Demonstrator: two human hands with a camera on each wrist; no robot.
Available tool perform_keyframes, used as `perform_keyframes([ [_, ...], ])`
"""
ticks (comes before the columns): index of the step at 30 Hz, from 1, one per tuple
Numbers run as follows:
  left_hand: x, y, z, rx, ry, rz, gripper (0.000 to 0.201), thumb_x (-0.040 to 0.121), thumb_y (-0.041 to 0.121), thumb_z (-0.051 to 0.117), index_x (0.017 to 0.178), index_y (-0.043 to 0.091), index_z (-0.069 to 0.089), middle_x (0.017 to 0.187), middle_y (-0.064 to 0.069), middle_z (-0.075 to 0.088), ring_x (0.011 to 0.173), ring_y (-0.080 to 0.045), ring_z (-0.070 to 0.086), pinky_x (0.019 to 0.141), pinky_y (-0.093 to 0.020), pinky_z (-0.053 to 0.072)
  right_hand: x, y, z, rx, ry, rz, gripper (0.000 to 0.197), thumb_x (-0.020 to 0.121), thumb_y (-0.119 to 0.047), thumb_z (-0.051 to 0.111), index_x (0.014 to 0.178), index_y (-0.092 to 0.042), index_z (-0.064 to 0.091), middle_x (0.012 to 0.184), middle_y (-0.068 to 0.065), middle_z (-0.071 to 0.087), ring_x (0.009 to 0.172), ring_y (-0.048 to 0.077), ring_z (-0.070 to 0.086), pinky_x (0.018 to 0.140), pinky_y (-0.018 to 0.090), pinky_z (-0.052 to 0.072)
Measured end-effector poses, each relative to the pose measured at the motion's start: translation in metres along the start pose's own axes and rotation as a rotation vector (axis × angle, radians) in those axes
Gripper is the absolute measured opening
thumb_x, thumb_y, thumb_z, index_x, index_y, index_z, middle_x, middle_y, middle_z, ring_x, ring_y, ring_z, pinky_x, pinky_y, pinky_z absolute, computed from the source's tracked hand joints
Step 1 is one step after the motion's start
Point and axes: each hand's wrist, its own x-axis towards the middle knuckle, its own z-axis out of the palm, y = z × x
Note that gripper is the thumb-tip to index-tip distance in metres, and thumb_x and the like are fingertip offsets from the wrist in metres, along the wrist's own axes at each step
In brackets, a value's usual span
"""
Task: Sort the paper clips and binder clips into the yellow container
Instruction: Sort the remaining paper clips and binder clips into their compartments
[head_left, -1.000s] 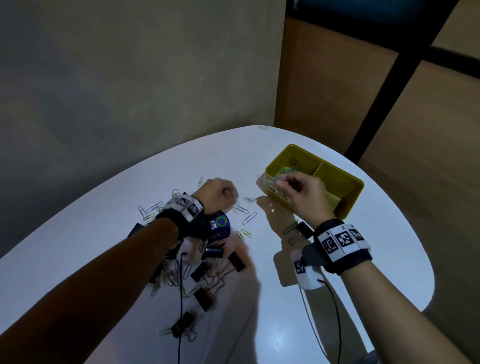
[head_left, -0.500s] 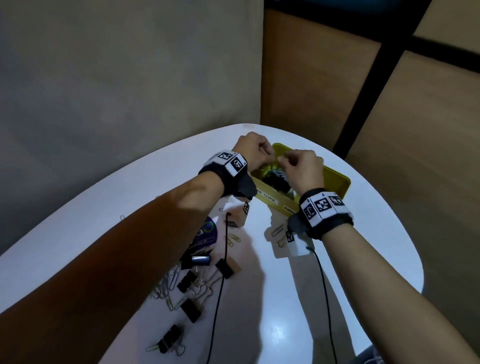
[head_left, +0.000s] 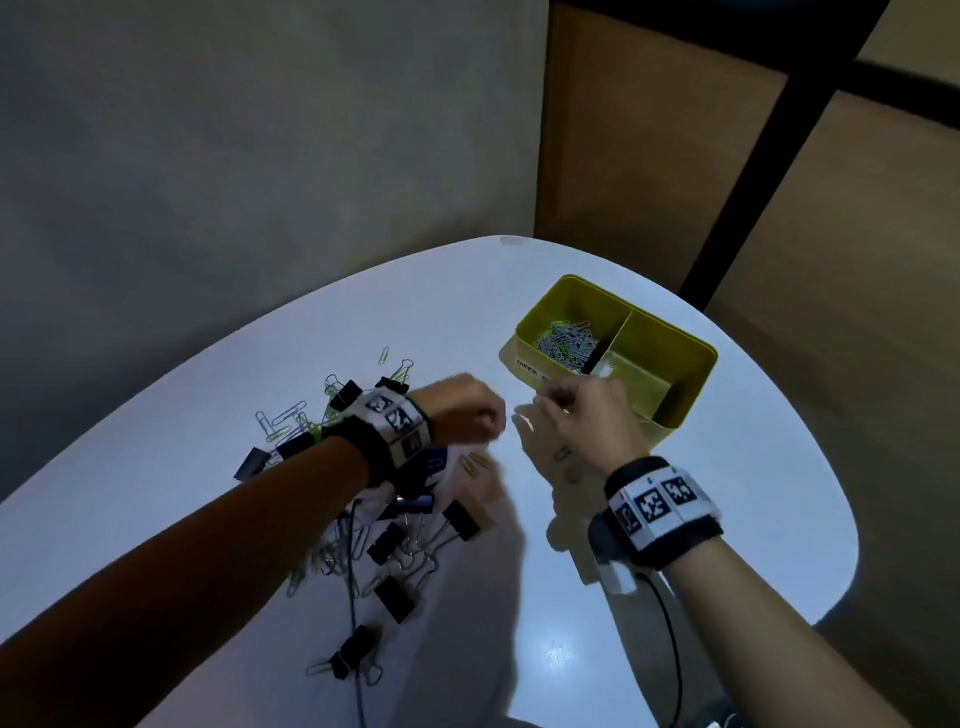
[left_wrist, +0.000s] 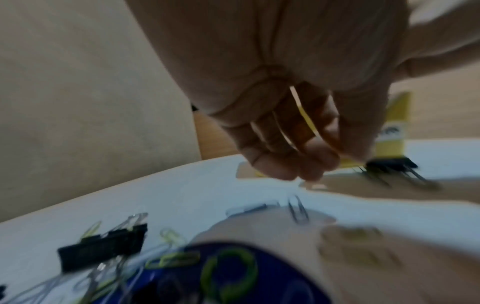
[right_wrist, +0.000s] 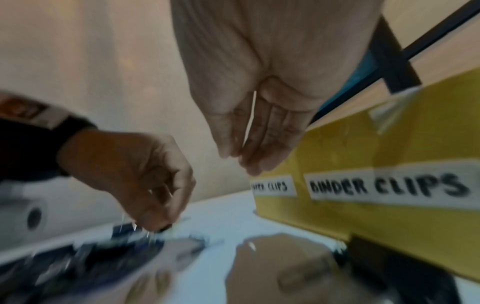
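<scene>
White tabletop (head_left: 727, 545) beneath me carries the yellow container (head_left: 691, 379) at its far right, whose front wall bears two white labels reading "PAPER CLIPS" (right_wrist: 272, 186) and "BINDER CLIPS" (right_wrist: 387, 185), with a heap of paper clips (head_left: 566, 340) lying in its left compartment. My left hand (head_left: 467, 410) hovers low over the table with fingers curled, blurred, so I cannot tell whether it holds anything. My right hand (head_left: 587, 421) hangs just before the container, fingers straight and loose, holding nothing, while black binder clips (head_left: 460, 522) and more paper clips lie scattered beneath my left forearm.
</scene>
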Motion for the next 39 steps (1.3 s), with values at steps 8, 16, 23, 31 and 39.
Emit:
perform_keyframes([
  [8,-0.021,-0.021,0.056,0.191,-0.142,-0.029,0.031,0.079,-0.003,0.046,0.1,0.009,0.064,0.107,-0.013,0.057,0.1,-0.032,0.058,0.084,-0.041,0.049,-0.033,0.002,0.034,-0.505,-0.24,0.076,0.032,0.075,-0.005,0.057,0.052,-0.013,0.037,0.055,0.003,0.042,0.059,0.028,0.047,0.056,0.029,0.033],
  [16,-0.032,-0.042,0.042,0.185,-0.009,-0.016,0.033,0.077,-0.007,0.051,0.106,0.003,0.062,0.107,-0.017,0.056,0.094,-0.032,0.057,0.074,-0.033,0.043,-0.023,0.003,0.074,-0.445,-0.272,-0.054,0.016,0.076,0.003,0.053,0.065,-0.008,0.056,0.067,0.01,0.061,0.062,0.03,0.051,0.057,0.031,0.043],
  [23,-0.028,-0.043,0.049,0.253,-0.031,-0.005,0.03,0.079,-0.003,0.055,0.107,0.001,0.065,0.113,-0.019,0.058,0.105,-0.035,0.054,0.089,-0.036,0.043,0.003,0.011,0.067,-0.274,-0.224,0.037,0.015,0.082,-0.024,0.071,0.087,-0.011,0.065,0.095,0.007,0.056,0.085,0.026,0.058,0.076,0.029,0.046],
  [31,-0.025,-0.054,0.046,0.052,-0.052,-0.069,0.016,0.067,-0.013,0.052,0.073,-0.003,0.064,0.079,-0.015,0.063,0.071,-0.021,0.053,0.067,-0.024,0.035,0.002,0.005,0.078,-0.212,-0.251,0.086,0.017,0.088,-0.009,0.057,0.101,-0.008,0.069,0.103,0.013,0.069,0.1,0.031,0.061,0.08,0.03,0.046],
  [39,0.005,-0.048,0.02,-0.012,0.061,-0.195,0.026,0.088,0.01,0.042,0.104,0.011,0.062,0.106,-0.01,0.066,0.099,-0.028,0.058,0.086,-0.034,0.046,-0.01,-0.004,0.099,-0.287,-0.272,-0.038,0.022,0.088,-0.02,0.057,0.071,-0.012,0.047,0.083,0.017,0.063,0.082,0.037,0.058,0.063,0.028,0.034],
])
